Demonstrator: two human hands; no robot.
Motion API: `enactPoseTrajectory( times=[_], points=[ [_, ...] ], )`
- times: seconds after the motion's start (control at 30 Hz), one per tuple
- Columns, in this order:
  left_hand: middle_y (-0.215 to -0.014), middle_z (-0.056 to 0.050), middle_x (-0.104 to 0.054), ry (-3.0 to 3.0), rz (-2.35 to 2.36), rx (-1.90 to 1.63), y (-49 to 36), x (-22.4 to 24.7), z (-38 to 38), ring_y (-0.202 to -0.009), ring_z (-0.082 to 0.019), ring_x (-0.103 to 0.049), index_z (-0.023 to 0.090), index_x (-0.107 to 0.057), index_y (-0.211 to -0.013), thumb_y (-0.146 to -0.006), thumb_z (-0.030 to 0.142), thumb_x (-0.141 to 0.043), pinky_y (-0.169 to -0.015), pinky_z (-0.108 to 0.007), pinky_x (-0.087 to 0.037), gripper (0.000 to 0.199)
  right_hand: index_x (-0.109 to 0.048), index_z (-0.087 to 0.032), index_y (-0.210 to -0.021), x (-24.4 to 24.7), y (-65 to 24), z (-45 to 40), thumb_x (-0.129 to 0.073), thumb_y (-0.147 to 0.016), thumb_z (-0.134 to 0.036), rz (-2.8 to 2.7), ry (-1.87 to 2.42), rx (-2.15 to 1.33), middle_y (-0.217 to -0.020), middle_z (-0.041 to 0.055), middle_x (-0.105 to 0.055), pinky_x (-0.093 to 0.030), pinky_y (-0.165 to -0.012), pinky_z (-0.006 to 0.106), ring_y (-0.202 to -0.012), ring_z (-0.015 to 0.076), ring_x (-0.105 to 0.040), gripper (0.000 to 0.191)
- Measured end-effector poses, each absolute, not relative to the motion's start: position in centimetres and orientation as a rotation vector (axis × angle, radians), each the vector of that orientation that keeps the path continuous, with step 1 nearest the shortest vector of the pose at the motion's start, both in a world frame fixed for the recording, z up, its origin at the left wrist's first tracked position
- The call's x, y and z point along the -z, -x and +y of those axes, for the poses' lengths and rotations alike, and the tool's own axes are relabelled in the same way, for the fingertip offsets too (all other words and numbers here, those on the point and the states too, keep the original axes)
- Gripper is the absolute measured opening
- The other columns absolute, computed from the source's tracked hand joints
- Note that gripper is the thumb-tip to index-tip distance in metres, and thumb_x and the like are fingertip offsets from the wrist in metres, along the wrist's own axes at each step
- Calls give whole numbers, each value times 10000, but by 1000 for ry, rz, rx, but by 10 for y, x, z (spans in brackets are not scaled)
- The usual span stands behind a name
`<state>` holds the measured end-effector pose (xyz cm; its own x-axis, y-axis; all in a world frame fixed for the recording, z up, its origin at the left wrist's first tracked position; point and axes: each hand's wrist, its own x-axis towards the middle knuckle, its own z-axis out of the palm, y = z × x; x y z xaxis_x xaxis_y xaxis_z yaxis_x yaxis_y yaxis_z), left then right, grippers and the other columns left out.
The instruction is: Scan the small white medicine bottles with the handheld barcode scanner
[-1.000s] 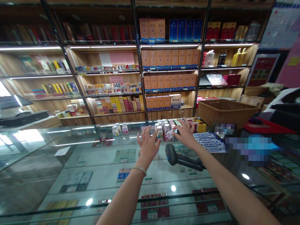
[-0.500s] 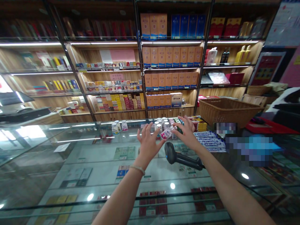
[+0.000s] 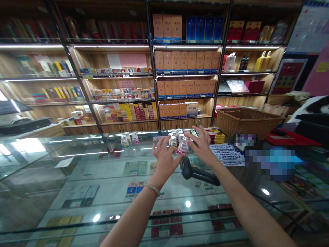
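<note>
A small clear bottle with a pink label [image 3: 181, 149] is tilted between my two hands over the glass counter [image 3: 108, 185]. My left hand [image 3: 164, 157] has its thumb and index finger at the bottle's lower end, the other fingers raised. At the upper end, the fingers of my right hand [image 3: 202, 142] are closed on it. Directly behind stand several small white-capped bottles [image 3: 173, 140], partly hidden by my hands. A black barcode scanner [image 3: 197, 173] lies on the glass just below the hands.
Three similar bottles [image 3: 129, 139] stand farther left on the counter. Blue-and-white packets [image 3: 227, 155] lie right of my right hand, near a wicker basket [image 3: 246, 120]. Shelves of boxes [image 3: 187, 61] line the wall behind.
The pink-labelled bottle has turned from lying nearly sideways to a steeper tilt. My left hand has shifted slightly right, its thumb now closer to the bottle.
</note>
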<state>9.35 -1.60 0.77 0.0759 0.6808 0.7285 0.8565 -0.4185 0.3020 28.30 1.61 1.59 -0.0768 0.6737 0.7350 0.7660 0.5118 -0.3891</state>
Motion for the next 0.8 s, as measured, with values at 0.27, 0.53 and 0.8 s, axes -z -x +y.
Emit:
enactPoseTrajectory(
  times=[0.27,0.53,0.8],
  points=[
    [-1537,-67,-516,2157,-1587,1298,-98,-8,-18,-1480,-372,-338,252,-742,-776,-760,416,-832,-1206,-698,-153,188,-744,-318,-1171,-15,-278,20,-511,-945,-611,-1710,1249,-237,-1596,38,-432,-184,-1218,617,-1518,316,-244,437],
    [-1551,-62,-501,2168,-1557,1255,-100,-5,-18,-1469,-394,-344,269,-754,-832,-747,496,-826,-1196,-708,-169,253,-755,-283,-1033,-19,-279,22,-546,-886,-698,-1624,1184,-295,-1573,61,-473,-191,-1220,618,-1499,315,-282,487],
    [-1550,-95,-495,2155,-1535,1242,-100,-3,-16,-1463,-398,-347,267,-745,-933,-712,522,-844,-1193,-707,-162,351,-743,-275,-927,-17,-276,23,-550,-878,-708,-1552,1176,-228,-1537,68,-514,-229,-1203,606,-1475,317,-327,476]
  ],
)
